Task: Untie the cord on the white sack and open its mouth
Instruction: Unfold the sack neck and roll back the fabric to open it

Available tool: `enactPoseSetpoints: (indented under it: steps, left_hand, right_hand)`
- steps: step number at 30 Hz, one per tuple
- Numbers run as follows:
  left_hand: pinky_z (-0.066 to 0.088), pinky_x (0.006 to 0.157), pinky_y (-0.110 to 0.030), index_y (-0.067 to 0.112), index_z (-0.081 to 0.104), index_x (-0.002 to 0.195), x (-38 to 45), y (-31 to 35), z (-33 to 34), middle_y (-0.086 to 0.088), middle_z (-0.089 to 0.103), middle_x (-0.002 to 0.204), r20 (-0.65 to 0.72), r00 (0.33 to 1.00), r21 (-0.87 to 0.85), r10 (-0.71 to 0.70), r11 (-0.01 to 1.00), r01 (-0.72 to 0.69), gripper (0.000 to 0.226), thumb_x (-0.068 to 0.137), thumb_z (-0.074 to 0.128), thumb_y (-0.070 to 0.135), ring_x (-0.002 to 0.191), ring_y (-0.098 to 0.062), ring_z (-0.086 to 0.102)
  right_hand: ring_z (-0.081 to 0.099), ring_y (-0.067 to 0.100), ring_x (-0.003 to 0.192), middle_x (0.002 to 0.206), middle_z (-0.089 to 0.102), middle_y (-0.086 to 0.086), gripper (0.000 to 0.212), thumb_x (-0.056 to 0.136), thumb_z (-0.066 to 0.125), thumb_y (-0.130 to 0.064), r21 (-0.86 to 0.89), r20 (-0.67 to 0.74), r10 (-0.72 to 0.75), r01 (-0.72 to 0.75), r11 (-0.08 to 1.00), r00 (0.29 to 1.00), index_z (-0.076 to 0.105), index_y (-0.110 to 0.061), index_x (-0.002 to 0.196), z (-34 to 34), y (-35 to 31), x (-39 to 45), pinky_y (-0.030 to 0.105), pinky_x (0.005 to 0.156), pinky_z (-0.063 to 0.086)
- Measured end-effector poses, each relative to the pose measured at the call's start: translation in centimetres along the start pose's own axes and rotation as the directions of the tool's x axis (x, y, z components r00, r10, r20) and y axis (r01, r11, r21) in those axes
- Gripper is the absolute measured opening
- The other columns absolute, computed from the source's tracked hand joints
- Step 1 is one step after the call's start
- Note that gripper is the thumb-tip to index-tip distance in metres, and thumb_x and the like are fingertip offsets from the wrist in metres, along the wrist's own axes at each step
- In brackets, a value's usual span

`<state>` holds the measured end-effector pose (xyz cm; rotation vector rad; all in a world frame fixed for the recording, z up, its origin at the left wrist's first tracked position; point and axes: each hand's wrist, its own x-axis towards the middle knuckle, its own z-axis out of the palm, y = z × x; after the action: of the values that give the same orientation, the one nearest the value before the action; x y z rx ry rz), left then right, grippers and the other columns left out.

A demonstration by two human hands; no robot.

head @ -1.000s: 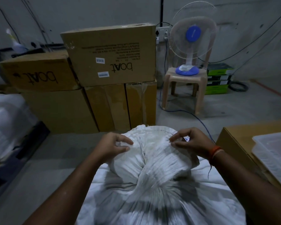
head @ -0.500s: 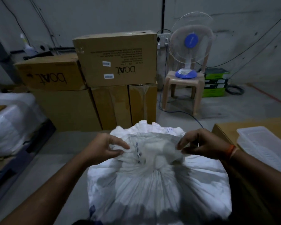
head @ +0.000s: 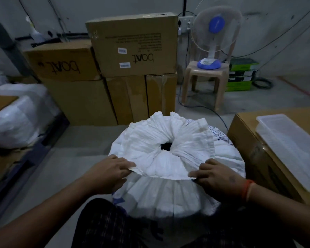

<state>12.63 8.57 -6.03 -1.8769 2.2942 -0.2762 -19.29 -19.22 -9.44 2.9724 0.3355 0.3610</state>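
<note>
The white sack (head: 177,192) stands upright on the floor right in front of me. Its pleated mouth fans out flat over the top, with a small dark hole (head: 166,146) at the centre. My left hand (head: 107,173) pinches the near left edge of the mouth fabric. At the near right edge, my right hand (head: 217,178) grips the same rim; an orange thread band sits on that wrist. No cord shows anywhere on the sack.
Stacked brown cardboard boxes (head: 132,45) stand behind the sack. A table fan (head: 213,31) sits on a plastic stool (head: 204,81) at the back right. A box with a clear plastic tray (head: 290,149) is close on the right. White wrapped bundles (head: 16,115) lie left.
The twisted, bunched top has spread out into a flat fan with a hole at its centre. Both hands moved from the top of the bunch down to the near rim, wider apart.
</note>
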Motion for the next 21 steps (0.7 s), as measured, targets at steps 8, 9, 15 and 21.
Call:
enactPoseSetpoints:
  steps: [8, 9, 15, 21]
  left_hand:
    - [0.056, 0.084, -0.036, 0.026, 0.080, 0.094, -2.3, 2.3, 2.1, 0.013, 0.076, 0.119, 0.065, 0.998, -0.023, -0.001, 1.000, 0.002, 0.029, 0.090, 0.059, 0.046, 0.099, -0.013, 0.074]
    - [0.056, 0.084, -0.036, 0.026, 0.079, 0.092, -2.5, 2.5, 2.4, 0.012, 0.076, 0.117, 0.068, 0.998, -0.026, -0.009, 1.000, 0.011, 0.029, 0.090, 0.059, 0.047, 0.098, -0.014, 0.074]
    - [0.059, 0.087, -0.035, 0.029, 0.074, 0.081, -3.2, 3.6, 3.4, 0.007, 0.073, 0.126, 0.099, 0.993, -0.107, -0.067, 0.991, 0.078, 0.020, 0.083, 0.065, 0.048, 0.113, -0.014, 0.071]
    - [0.055, 0.097, -0.037, 0.028, 0.068, 0.088, -3.1, 3.3, 4.1, 0.005, 0.073, 0.131, 0.121, 0.981, -0.342, -0.154, 0.921, 0.186, 0.022, 0.091, 0.057, 0.047, 0.122, -0.017, 0.068]
  right_hand:
    - [0.064, 0.007, 0.084, 0.118, 0.071, -0.019, 0.016, 0.088, 0.065, -0.044, 0.073, 0.111, -0.059, 0.051, 0.996, 0.992, 0.075, -0.034, 0.095, 2.2, -4.4, -1.6, 0.024, 0.079, 0.052]
    - [0.065, 0.008, 0.085, 0.118, 0.070, -0.019, 0.017, 0.089, 0.063, -0.043, 0.086, 0.121, -0.047, 0.037, 0.996, 0.992, 0.075, -0.034, 0.096, 2.3, -4.9, -1.5, 0.024, 0.077, 0.054]
    - [0.065, 0.022, 0.095, 0.122, 0.067, -0.005, 0.034, 0.107, 0.038, -0.044, 0.293, 0.107, 0.040, -0.070, 0.954, 0.994, 0.062, -0.025, 0.091, 3.3, -7.2, -0.4, 0.034, 0.074, 0.057]
    - [0.068, 0.028, 0.106, 0.119, 0.066, 0.004, 0.012, 0.084, 0.046, -0.023, 0.515, 0.198, 0.124, -0.211, 0.831, 0.972, 0.056, -0.018, 0.090, 1.8, -7.3, 0.9, 0.038, 0.082, 0.055]
